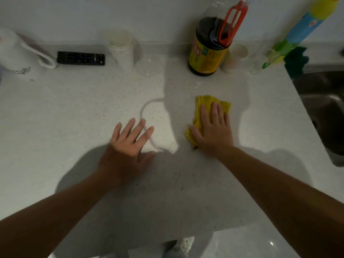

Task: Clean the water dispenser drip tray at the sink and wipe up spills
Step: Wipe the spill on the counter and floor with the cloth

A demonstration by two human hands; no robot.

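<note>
The fingers (214,112) of the right hand (214,131) lie flat and spread on a yellow cloth (206,103), right of centre in the frame, pressing it to the pale speckled counter (74,112) rather than pinching it; the cloth is bunched, with folds showing past the fingertips and at the thumb side. The left hand (128,146), left of centre, has its fingers splayed and holds nothing, palm down on or just above the surface. Between the two hands a thin curved wet line (147,108) marks the edge of a spill, running beneath the left fingertips. The step in hand looks to be wiping up that water. To do it well, I would keep the palm's weight even on the cloth, sweep from the curved edge inward so the water is gathered rather than pushed outward, and turn the cloth to a drier fold when it soaks. The sink (323,108) sits at the right edge for wringing. The drip tray itself is not in view. A dark sauce bottle (206,51) and paper cups (121,49) stand along the upper edge, well clear.
</note>
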